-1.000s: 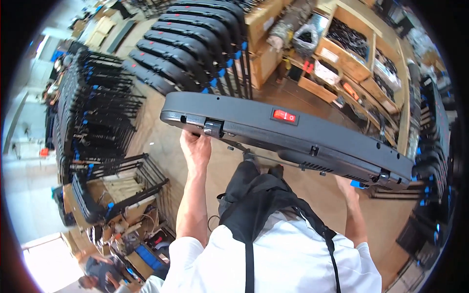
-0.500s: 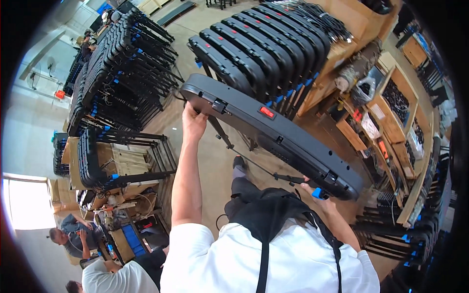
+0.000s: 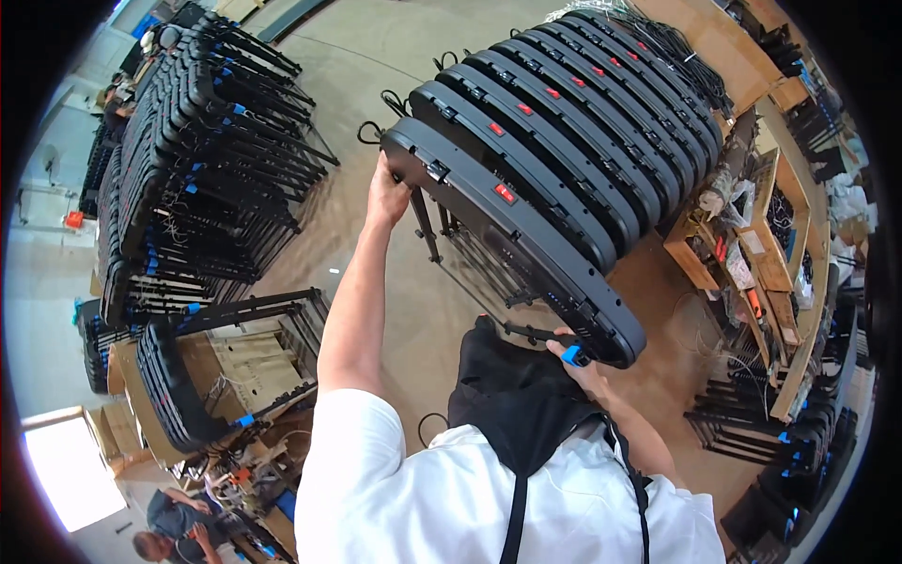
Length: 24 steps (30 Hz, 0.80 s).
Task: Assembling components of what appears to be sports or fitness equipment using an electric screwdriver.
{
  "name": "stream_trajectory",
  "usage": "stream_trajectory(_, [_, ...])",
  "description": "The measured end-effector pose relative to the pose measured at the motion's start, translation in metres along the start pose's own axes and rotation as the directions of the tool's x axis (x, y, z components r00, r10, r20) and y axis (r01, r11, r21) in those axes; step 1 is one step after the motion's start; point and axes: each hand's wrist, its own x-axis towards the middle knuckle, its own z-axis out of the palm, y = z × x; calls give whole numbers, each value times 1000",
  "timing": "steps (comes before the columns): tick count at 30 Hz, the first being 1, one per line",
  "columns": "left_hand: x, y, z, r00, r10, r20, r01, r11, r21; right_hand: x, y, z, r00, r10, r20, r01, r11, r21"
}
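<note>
A long black rounded housing point(image 3: 507, 221) with a red patch on its upper edge slants in front of me. Thin black legs and a blue clip point(image 3: 575, 355) show below it. My left hand point(image 3: 385, 193) grips its far left end, with the fingertips partly hidden behind it. Near its lower right end my right hand point(image 3: 584, 368) is closed around a thin black leg point(image 3: 531, 333) beside the blue clip. Just beyond stands a row of matching black housings point(image 3: 554, 155); the held one is very close to the nearest of these.
At left stand dense rows of black units point(image 3: 169, 141) on legs. Wooden bins point(image 3: 785, 226) with small parts lie to the right, beside stacked black frames point(image 3: 752, 437). A cardboard box point(image 3: 225, 362) and a co-worker point(image 3: 178, 526) are at lower left.
I have turned and moved closer to the row of black housings, which appears nearer. The held housing is now alongside the row's nearest unit. Both hands keep their hold.
</note>
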Motion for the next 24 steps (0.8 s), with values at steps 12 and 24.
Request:
stream_trajectory(12, [101,-62,0,999,-46,-5,46,998,-33,71,-54,65,969,-158,-188,134,982,-137])
stream_trajectory(24, [103,-99,8,959,-283,19,280,956,85,78,-26,73,917,-310,-252,278,948,-154])
